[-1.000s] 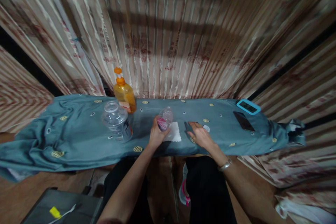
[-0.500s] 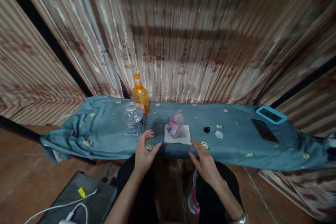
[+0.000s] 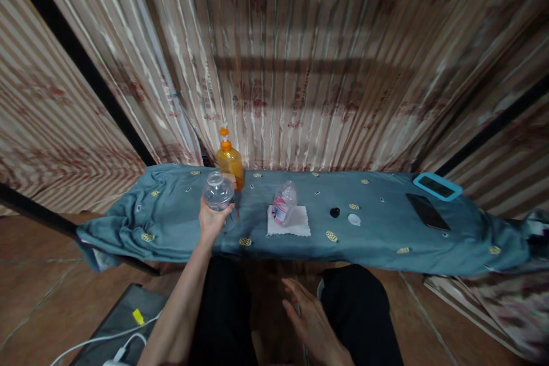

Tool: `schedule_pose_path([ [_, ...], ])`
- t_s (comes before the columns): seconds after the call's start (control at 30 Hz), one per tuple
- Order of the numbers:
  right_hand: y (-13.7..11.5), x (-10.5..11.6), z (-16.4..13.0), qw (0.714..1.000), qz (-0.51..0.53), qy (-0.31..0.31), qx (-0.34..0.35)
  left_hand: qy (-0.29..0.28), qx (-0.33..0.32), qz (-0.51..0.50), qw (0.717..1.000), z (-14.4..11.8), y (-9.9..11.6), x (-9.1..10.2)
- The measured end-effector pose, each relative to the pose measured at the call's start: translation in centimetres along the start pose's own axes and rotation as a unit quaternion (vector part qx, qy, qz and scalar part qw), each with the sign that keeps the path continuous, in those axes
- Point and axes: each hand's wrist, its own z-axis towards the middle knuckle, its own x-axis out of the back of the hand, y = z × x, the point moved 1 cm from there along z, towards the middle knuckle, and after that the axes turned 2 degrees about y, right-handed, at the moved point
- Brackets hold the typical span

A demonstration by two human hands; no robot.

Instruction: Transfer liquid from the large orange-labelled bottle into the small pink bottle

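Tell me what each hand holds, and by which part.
The left hand grips the large clear bottle around its body, below the neck; the right hand holds nothing.

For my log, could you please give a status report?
Left hand around large clear bottle; right hand open, nothing held. Smaller bottle on white cloth. Close behind the large one: orange pump bottle.

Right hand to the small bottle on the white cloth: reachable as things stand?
Probably yes. The right hand looks empty, and nothing visible stands between it and the small bottle. The left hand is off to the side, at the large bottle.
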Motion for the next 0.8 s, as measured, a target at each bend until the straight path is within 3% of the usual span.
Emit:
schedule_pose_path([
  [0.13, -0.7, -0.3, -1.0, 0.998, 0.055, -0.003, -0.026, -0.029, -0.021, -0.021, 0.999, -1.6, 1.6, 1.9],
  [0.23, -1.6, -0.2, -0.5, 0.994, 0.107, 0.005, -0.037, -0.075, -0.033, -0.043, 0.996, -4.3, 3.8, 3.6],
  [0.4, -2.7, 0.1, 2.0, 0.971, 0.235, 0.023, -0.040, -0.239, 0.024, -0.097, 0.966, -11.0, 8.1, 5.4],
  [0.5, -2.4, 0.6, 2.6, 0.934, 0.355, 0.016, -0.035, -0.343, 0.059, -0.168, 0.922, -15.2, 10.0, 5.8],
  [0.63, -1.0, 1.3, 0.9, 0.865, 0.498, -0.026, -0.051, -0.432, 0.107, -0.231, 0.865, -19.6, 11.1, 5.9],
  [0.8, 1.1, 1.1, -2.5, 0.795, 0.598, -0.062, -0.083, -0.514, 0.123, -0.299, 0.795, -22.4, 10.6, 3.7],
])
